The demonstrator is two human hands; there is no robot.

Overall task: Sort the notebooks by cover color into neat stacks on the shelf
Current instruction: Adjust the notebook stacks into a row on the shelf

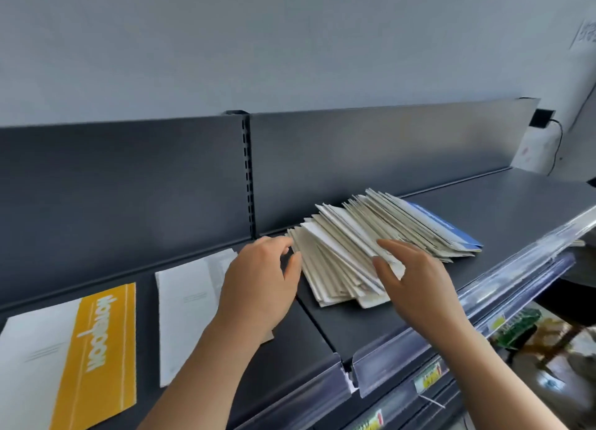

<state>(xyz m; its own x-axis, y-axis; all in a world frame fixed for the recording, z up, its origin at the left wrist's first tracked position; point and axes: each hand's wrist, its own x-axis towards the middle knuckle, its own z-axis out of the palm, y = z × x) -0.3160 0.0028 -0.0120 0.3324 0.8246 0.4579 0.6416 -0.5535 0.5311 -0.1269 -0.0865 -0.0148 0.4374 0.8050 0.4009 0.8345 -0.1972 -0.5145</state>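
I see the left hand (261,281), fingers curled at the notebook pile (348,236) edge, grip unclear; right hand (419,278) lies flat, fingers together, on the pile.

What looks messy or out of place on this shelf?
The pile is the odd one: its pale notebooks lie fanned sideways, edges unaligned, with a blue notebook at the far right end. The yellow notebook and white notebook to its left lie flat but look slightly crooked to the shelf edge.
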